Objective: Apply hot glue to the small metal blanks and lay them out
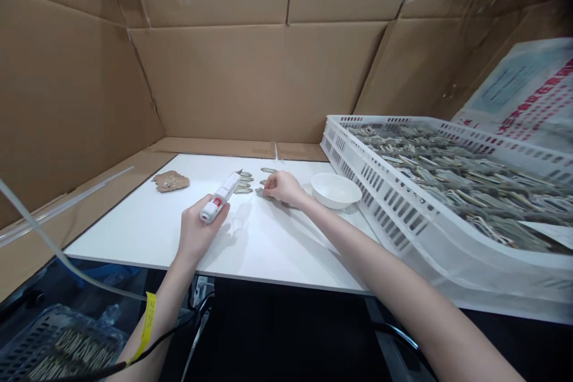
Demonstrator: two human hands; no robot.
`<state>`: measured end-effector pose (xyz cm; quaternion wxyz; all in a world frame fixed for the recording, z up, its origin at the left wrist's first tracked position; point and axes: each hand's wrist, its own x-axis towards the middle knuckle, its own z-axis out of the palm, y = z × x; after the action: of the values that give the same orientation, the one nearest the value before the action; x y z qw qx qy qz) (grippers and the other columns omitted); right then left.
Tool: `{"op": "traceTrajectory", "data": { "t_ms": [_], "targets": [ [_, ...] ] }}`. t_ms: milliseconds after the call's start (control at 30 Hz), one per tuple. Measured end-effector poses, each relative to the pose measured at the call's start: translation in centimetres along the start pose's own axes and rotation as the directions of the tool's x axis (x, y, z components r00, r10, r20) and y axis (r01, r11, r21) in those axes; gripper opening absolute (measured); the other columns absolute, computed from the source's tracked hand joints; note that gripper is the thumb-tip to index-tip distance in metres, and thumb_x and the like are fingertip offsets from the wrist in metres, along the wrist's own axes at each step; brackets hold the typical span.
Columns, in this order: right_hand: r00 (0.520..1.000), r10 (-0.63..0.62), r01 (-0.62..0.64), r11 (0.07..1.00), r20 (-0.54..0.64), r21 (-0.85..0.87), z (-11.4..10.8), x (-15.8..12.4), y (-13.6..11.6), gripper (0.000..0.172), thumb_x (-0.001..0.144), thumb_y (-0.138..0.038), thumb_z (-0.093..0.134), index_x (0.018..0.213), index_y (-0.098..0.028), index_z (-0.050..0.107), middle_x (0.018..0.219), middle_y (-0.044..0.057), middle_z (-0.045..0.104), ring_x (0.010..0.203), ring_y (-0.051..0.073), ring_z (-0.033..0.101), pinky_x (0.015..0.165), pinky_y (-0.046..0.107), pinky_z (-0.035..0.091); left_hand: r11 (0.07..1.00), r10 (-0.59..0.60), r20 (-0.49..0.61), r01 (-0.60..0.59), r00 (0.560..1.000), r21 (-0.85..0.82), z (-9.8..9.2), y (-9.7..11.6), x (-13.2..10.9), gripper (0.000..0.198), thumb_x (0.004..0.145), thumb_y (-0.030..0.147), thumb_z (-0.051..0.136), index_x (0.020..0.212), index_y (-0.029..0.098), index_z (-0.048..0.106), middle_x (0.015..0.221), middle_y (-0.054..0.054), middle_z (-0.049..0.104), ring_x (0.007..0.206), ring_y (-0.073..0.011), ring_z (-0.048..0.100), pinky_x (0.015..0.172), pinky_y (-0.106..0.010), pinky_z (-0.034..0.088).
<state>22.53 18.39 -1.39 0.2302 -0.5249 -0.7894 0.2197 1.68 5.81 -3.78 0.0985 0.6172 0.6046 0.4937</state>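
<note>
Step in hand reads as handling one piece: right hand's (286,188) thumb and finger look pinched on one end of a flat grey-green strip (259,192) at the white tabletop (147,227), left hand's (199,224) fingers wrapped around a white pen-shaped tool (219,198), dark tip pointing away, left of the pinch. Next move likely calls for a steady right pinch, tool tip clear of those fingers. Strip looks thin, narrow, dull; similar pieces (244,182) lie just left of the right fingertips.
</note>
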Motion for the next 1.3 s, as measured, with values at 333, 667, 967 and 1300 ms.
{"op": "traceTrajectory", "data": {
  "t_ms": [333,667,967,1300],
  "targets": [
    [0.986,-0.167,0.166,0.956,0.015,-0.241,1.2,3.1,-2.6,0.007,0.077,-0.017,0.071,0.078,-0.021,0.076,0.088,0.005,0.076,0.091,0.022,0.064,0.075,0.028,0.041,0.998,-0.019,-0.026,0.018,0.999,-0.065,0.2,0.0,-0.1,0.027,0.084,0.040,0.063,0.068,0.020,0.055,0.056,0.005,0.052,0.053,-0.0114,0.047,0.051,-0.023,0.037],
    [0.972,-0.159,0.199,0.949,0.173,-0.246,3.3,4.1,-4.3,0.007,0.072,-0.019,0.077,0.075,-0.020,0.070,0.083,0.004,0.074,0.084,0.020,0.064,0.068,0.026,0.041,0.991,-0.069,-0.032,0.065,0.997,-0.118,0.3,0.0,0.0,0.025,0.082,0.040,0.065,0.071,0.019,0.059,0.056,0.004,0.055,0.053,-0.0118,0.051,0.050,-0.022,0.040],
    [0.978,-0.158,0.196,0.915,-0.134,0.352,2.2,0.4,-1.6,0.003,0.076,-0.019,0.068,0.078,-0.018,0.067,0.084,0.003,0.070,0.076,0.015,0.062,0.070,0.026,0.045,0.994,0.052,0.020,-0.050,0.998,-0.093,0.2,0.2,-0.3,0.027,0.085,0.039,0.062,0.068,0.020,0.054,0.056,0.004,0.051,0.053,-0.0118,0.048,0.051,-0.023,0.038],
    [0.992,0.109,-0.101,0.465,0.056,0.879,0.1,-4.7,-0.2,0.027,0.060,-0.032,0.084,0.076,-0.018,0.067,0.077,0.003,0.067,0.068,0.014,0.064,0.066,0.029,0.055,0.943,0.327,0.259,-0.333,0.909,-0.019,-0.3,1.7,-0.4,0.015,0.084,0.017,0.056,0.071,0.019,0.050,0.068,0.002,0.051,0.062,-0.0114,0.046,0.060,-0.023,0.035]
  ]
}}
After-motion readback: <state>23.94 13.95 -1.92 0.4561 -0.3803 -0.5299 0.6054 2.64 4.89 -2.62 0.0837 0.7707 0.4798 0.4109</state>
